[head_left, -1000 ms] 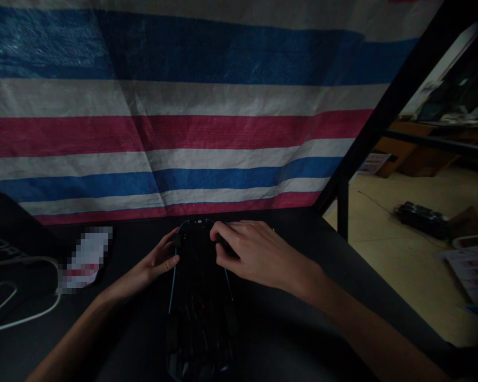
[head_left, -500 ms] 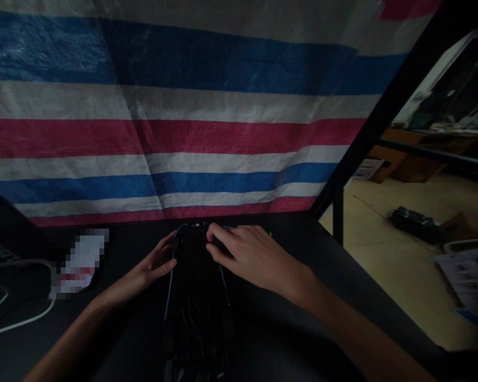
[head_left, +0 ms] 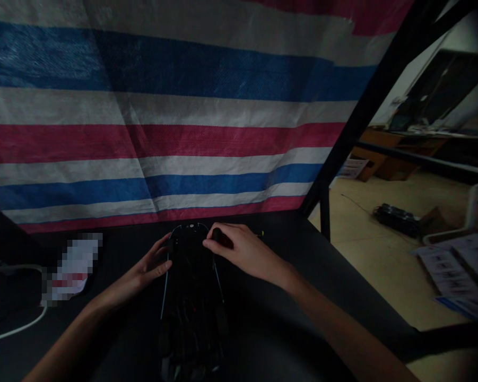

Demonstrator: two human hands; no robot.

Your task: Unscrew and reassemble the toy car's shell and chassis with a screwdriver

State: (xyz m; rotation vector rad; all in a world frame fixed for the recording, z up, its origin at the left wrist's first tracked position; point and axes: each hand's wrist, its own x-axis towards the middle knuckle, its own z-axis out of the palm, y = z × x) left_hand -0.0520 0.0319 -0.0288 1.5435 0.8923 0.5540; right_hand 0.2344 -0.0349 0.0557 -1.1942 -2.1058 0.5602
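Two hands work at the far end of a black model car [head_left: 193,286], which lies lengthwise on the dark tabletop [head_left: 282,318], its near end toward the person. The left hand [head_left: 145,271] rests against the car's left side; its fingers are parted, the thumb nearer the person, and bear on the edge without wrapping round it. The right hand [head_left: 244,249] is at the far right corner; its fingers are curled nearly closed about a dark piece [head_left: 222,239], faintly reddish. Poor light does not show whether this is a tool handle or a part of the car.

Recommended practice: brace the car with steady, light pressure from the left hand, so that it cannot slide or twist. Hold the dark piece square to the point of work and apply force gradually; a slanted push would likely slip. Avoid loading the thin blue edge strip [head_left: 218,284], which may bend. A yellow-tipped item [head_left: 261,234] lies just beyond the right hand; take care not to knock it.
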